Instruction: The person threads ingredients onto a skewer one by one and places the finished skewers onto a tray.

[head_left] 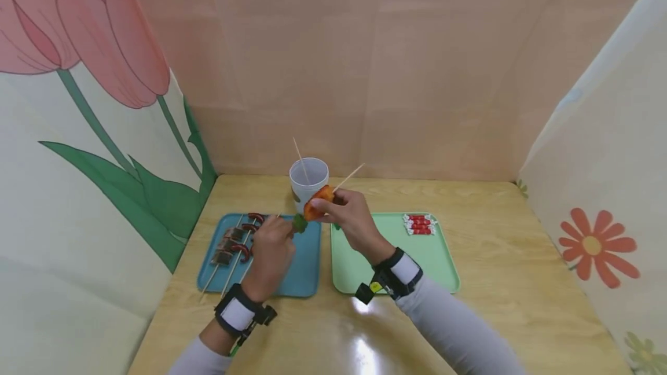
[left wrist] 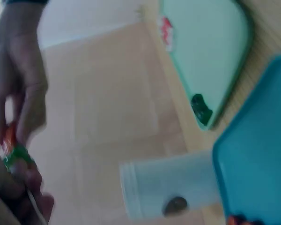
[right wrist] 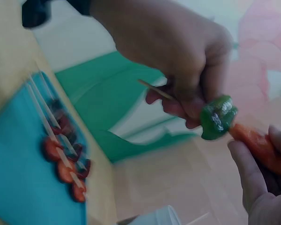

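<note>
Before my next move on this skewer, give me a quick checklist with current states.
1. Left hand grips the stick below the green piece: ok.
2. Right hand pinches the orange piece: ok.
3. Orange piece lies next to the green piece: ok.
4. Orange piece pierced cleanly through: cannot tell, fingers cover part of it.
5. Bare space on the blue tray, right of the loaded skewers: ok.
6. Spare stick in the cup: ok.

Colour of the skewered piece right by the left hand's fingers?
The skewered piece is green and glossy; it shows best in the right wrist view.
</note>
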Demonstrator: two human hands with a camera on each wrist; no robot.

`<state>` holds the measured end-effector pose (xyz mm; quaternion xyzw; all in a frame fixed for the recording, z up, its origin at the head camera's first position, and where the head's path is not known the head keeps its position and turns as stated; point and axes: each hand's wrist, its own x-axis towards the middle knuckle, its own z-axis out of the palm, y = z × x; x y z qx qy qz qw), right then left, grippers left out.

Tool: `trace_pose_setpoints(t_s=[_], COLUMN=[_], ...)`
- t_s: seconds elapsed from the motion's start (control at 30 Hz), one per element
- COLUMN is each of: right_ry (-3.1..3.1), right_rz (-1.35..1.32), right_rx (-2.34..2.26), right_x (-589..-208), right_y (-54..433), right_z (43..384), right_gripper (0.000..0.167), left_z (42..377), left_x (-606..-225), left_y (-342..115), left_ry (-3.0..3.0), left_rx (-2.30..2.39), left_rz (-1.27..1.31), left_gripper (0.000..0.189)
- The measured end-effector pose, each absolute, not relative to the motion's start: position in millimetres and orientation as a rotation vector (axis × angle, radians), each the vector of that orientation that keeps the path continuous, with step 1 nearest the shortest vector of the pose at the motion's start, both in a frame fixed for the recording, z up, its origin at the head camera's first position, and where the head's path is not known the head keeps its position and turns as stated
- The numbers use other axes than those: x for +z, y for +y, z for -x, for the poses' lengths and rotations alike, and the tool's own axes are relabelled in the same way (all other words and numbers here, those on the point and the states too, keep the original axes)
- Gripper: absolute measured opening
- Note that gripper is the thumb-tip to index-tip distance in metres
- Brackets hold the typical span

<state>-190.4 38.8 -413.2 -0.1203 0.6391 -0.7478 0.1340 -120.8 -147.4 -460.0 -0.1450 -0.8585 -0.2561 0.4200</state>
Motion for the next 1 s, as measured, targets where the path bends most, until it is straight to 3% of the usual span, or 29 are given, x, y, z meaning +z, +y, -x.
trace_pose_setpoints(t_s=[0.27,0.43,0.57,0.77,1.0], right_ry=[1.822,1.994,2.46,2.833,2.924], right_rz=[0.36,0.541,0.785,1.033,1.184], right_rx=[-2.186,-1.87,-1.348,-0.621,-0.329], right_x=[-418.5,-427.1,-459.4,-524.5,-570.5], right_y=[31.6,47.5,64.5,78.5,84.9], right_z=[189.2,210.7,243.0,278.4,288.4], right_gripper=[0.045,0.042,0.032,0.03,0.025], left_z=[121.4,119.1,116.6,112.2,106.1], left_x=[-453.7,-453.2,-457.0,-467.9,-477.9], left_y=[-149.9,-156.9,-165.3,-176.9,-182.0], left_ry=[-2.235,-2.223,-2.171,-2.163,-2.186], left_rx=[-0.653,-0.607,-0.56,-0.53,-0.539], left_rz=[0.344,0.341,0.332,0.312,0.296], left_gripper=[0.031,0.034,0.036,0.03,0.026])
